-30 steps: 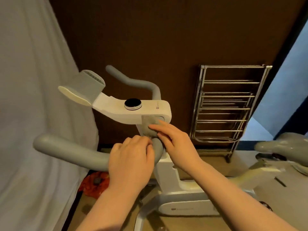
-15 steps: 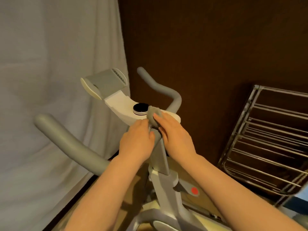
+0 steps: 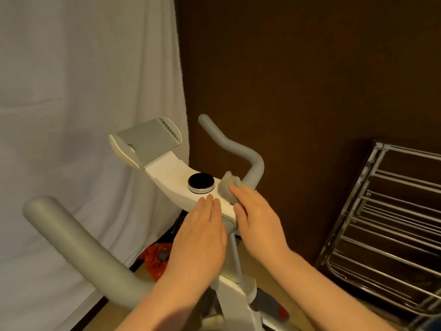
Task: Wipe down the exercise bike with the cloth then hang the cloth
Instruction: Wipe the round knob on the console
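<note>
The exercise bike's white console [image 3: 171, 173] has a round black knob [image 3: 201, 183], a grey tablet holder [image 3: 148, 140] and grey handlebars [image 3: 78, 247]. A small grey cloth [image 3: 228, 186] is bunched on the console just right of the knob. My right hand [image 3: 257, 220] holds the cloth against the console, fingers over it. My left hand [image 3: 200, 237] lies flat with straight fingers on the console's near edge, beside the right hand.
A chrome wire drying rack [image 3: 386, 225] leans against the brown wall on the right. A white sheet [image 3: 83, 91] hangs on the left. A red object [image 3: 156, 255] lies on the floor under the handlebar. The far handlebar [image 3: 236, 149] rises behind the cloth.
My right hand carried the cloth up from the console's front edge onto its top, next to the knob. My left hand left the handlebar stem and flattened on the console edge.
</note>
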Tool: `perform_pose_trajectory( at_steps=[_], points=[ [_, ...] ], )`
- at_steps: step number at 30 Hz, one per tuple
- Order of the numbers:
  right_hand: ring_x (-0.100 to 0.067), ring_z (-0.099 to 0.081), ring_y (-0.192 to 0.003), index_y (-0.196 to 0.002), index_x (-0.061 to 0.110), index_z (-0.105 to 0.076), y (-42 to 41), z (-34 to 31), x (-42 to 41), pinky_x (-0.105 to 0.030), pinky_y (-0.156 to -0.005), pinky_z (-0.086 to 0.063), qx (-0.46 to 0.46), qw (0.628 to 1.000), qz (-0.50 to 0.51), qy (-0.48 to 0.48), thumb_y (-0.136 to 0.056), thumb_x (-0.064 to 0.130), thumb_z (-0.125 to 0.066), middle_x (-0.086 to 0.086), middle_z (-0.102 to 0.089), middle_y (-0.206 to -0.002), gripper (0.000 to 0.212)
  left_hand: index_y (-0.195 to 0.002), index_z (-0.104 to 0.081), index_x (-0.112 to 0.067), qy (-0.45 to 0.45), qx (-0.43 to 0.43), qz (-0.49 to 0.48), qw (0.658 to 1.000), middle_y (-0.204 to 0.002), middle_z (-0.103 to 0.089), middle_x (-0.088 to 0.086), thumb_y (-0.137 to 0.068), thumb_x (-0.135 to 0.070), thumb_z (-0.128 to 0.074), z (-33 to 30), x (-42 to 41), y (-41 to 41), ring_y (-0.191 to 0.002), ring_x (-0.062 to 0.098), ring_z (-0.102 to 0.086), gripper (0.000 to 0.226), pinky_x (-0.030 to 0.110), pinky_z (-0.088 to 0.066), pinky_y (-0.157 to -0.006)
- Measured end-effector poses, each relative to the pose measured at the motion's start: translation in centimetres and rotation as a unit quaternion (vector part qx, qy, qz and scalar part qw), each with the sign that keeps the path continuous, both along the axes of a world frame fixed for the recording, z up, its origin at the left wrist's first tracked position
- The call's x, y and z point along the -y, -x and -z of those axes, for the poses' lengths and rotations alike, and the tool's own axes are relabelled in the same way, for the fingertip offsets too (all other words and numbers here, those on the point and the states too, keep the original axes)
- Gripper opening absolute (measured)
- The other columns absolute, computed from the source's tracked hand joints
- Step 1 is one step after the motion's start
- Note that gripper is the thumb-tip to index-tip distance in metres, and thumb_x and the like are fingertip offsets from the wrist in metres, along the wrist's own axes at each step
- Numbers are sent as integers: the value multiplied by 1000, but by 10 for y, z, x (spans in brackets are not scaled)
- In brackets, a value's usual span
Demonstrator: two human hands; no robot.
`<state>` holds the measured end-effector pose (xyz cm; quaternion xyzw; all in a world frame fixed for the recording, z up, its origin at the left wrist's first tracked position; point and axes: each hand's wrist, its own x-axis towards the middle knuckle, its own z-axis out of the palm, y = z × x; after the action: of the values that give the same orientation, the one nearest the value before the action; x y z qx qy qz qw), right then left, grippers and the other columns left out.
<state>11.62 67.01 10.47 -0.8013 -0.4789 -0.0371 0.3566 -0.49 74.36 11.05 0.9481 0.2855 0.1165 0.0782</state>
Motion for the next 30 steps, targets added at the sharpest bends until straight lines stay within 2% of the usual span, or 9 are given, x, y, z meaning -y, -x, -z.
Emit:
perform_pose_trajectory(
  at_steps=[2, 6, 10, 14, 16, 19, 23, 26, 30],
  points=[
    [10, -30, -131, -143, 39, -39, 7, 2, 8, -5, -107, -18, 2, 999, -45, -1, -102, 25, -43, 25, -35, -144, 44, -151, 16, -15, -21, -34, 16, 999, -161, 16, 4, -106, -31, -17, -1, 2, -1, -148, 17, 12, 58, 33, 0, -122],
    [4, -39, -130, -142, 35, -46, -25, -4, -7, -22, -111, -35, -61, 998, 11, -26, -103, 27, -41, 18, -44, -145, 40, -151, 16, -17, 4, -60, 21, 998, -160, 21, 5, -106, -31, -21, 0, -6, -9, -147, 21, 18, 60, 34, 2, -120],
    [20, -23, -132, -139, 42, -43, 13, 12, 0, 0, -107, -13, -65, 995, 34, -62, -103, 23, -41, 27, -36, -146, 41, -150, 19, -18, 5, -102, 38, 994, -158, 24, 8, -105, -37, -23, 4, -10, -10, -146, 23, 20, 64, 34, 5, -118],
    [7, -35, -134, -138, 35, -48, -16, 3, -2, -25, -114, -32, -132, 986, 20, -95, -103, 22, -41, 17, -45, -145, 38, -148, 22, -19, -7, -76, 43, 996, -158, 24, 7, -105, -38, -23, 0, -8, -9, -146, 22, 19, 65, 30, 4, -115],
    [5, -34, -134, -141, 34, -45, -17, 5, -9, -23, -115, -29, -148, 982, 69, -93, -104, 25, -38, 16, -42, -147, 39, -140, 26, -19, 0, -65, 37, 997, -155, 26, 7, -104, -38, -26, 1, -7, -8, -143, 21, 20, 66, 28, 6, -108],
    [9, -19, -139, -144, 39, -37, 5, 16, -5, 1, -106, -9, -127, 989, 57, -49, -104, 28, -35, 22, -29, -152, 42, -143, 1, -13, -38, -5, 59, 998, -148, 8, 13, -93, -41, -55, 5, -12, -10, -142, 31, -9, 80, 33, -11, -102],
    [8, -28, -135, -131, 36, -55, -35, 1, -1, -20, -115, -24, -106, 993, -19, -50, -99, 30, -51, 23, -39, -145, 33, -154, -12, -23, 1, 60, 21, 998, -161, -6, -2, -103, -35, -34, -1, -1, -6, -148, 20, -18, 57, 23, -16, -109],
    [9, -30, -133, -124, 28, -61, -42, -1, -1, -9, -109, -19, -60, 993, -83, -55, -93, 32, -62, 24, -41, -138, 31, -127, -53, -26, -4, 105, -5, 994, -129, -57, -2, -88, -30, -53, -10, 2, -11, -114, 14, -58, 39, 23, -48, -84],
    [7, -43, -115, -109, 19, -66, -53, 4, -3, -5, -96, -29, -44, 983, -155, -85, -91, 23, -65, 16, -55, -117, 18, -109, -46, -32, 39, 162, -68, 984, -110, -44, -16, -98, -36, -43, -7, 4, -23, -101, 7, -40, 13, 25, -41, -84]
  ],
)
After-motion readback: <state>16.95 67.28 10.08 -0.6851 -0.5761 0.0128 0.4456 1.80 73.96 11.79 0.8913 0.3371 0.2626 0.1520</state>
